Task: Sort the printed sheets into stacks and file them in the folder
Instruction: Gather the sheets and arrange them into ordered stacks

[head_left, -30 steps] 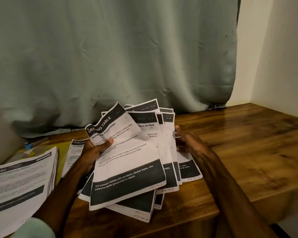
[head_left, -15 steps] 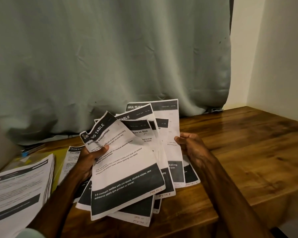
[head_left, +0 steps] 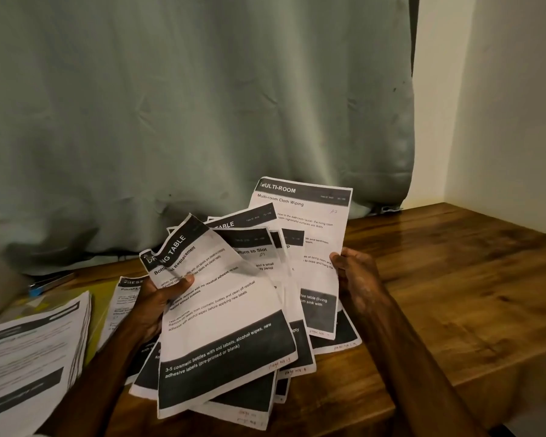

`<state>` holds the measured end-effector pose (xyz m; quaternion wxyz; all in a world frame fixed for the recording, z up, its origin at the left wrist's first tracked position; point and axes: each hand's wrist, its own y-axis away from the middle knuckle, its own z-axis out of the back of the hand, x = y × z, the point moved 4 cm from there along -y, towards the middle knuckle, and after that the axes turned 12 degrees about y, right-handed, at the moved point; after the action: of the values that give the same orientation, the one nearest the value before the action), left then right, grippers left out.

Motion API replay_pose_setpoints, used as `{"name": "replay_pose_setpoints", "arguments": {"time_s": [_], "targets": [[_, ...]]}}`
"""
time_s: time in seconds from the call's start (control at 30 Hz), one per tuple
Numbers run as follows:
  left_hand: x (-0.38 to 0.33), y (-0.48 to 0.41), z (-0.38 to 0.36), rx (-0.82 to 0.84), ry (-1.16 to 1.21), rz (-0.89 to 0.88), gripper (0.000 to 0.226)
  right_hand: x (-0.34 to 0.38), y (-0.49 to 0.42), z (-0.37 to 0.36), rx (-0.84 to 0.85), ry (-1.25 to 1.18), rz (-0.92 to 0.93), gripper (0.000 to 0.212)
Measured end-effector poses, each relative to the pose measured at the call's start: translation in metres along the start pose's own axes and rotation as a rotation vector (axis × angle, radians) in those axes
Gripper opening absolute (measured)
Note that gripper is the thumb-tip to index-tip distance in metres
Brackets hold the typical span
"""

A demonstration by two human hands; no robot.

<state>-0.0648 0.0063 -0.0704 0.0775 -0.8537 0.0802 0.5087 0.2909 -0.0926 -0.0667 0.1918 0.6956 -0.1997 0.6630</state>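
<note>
mid-sorting. clamping a fan of sheets (head_left: 227,326) in the left grip (head_left: 158,307); pinching the multi-room sheet (head_left: 300,222) at 1 o'clock in the right grip (head_left: 356,275). next, likely: drawing it clear of the fan.

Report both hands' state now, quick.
Left hand: grips the fanned sheets, thumb on top.
Right hand: pinches the Multi-room sheet at its edge.

Dim, warm light. The right wall (head_left: 501,121) is brightest, and the wooden table (head_left: 454,294) shows a soft sheen. Shadow gathers under the curtain (head_left: 202,105) at far left. The near-left paper stack (head_left: 29,357) looks blurred and stretched by the wide lens.
</note>
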Motion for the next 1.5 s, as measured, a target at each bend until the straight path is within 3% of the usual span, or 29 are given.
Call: {"name": "replay_pose_setpoints", "arguments": {"time_s": [0.17, 0.3, 0.57, 0.83, 1.17, 1.33, 1.43, 1.5], "targets": [[0.001, -0.003, 0.001, -0.001, -0.002, 0.003, 0.042, -0.002, -0.001, 0.002, 0.015, -0.026, 0.021, 0.014], [0.003, -0.003, 0.001, -0.007, -0.032, 0.011, 0.044, -0.002, 0.002, -0.001, 0.065, 0.016, 0.038, 0.027], [0.002, -0.001, -0.001, 0.059, -0.05, 0.031, 0.048, 0.003, -0.001, 0.008, -0.18, -0.011, 0.114, 0.019], [0.002, -0.001, -0.004, 0.084, -0.016, 0.032, 0.038, 0.002, -0.001, 0.007, -0.174, -0.039, 0.106, 0.034], [0.001, 0.001, -0.006, 0.097, -0.01, 0.047, 0.031, -0.002, -0.005, 0.01, -0.158, -0.048, 0.118, 0.03], [0.002, -0.002, -0.004, 0.095, 0.013, 0.034, 0.033, -0.001, -0.001, -0.002, 0.034, 0.023, 0.102, 0.02], [0.001, -0.003, -0.001, 0.068, 0.011, 0.009, 0.043, 0.003, 0.007, -0.017, 0.214, -0.039, 0.072, 0.02], [0.0, -0.004, 0.001, 0.043, 0.008, -0.012, 0.051, 0.003, 0.008, -0.024, 0.245, -0.04, 0.072, 0.024]]}}
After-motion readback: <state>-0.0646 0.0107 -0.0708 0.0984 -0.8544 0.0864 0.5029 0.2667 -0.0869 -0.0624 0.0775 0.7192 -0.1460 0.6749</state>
